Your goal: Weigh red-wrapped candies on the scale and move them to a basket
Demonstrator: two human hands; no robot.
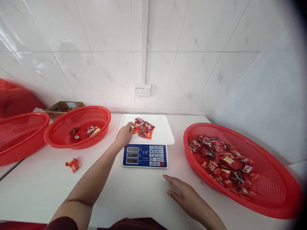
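My left hand (125,133) reaches over the white weighing tray (160,134) of a digital scale, fingers closed in a pinch at the left edge of a small pile of wrapped candies (145,128). A red-orange candy (136,129) shows at its fingertips. The hand partly hides how it is gripped. In front of the tray is the scale's blue panel (145,156), with three displays and a keypad. My right hand (184,195) is held over the table, fingers stretched and thumb apart, holding nothing, between the scale and the big red basket.
A red basket (283,191) full of wrapped candies stands at right. At left, another red basket (56,132) holds a few candies, beside a further red basket (24,134). One candy (72,164) lies on the table (115,198). Behind are a cardboard box (57,107) and wall socket (142,89).
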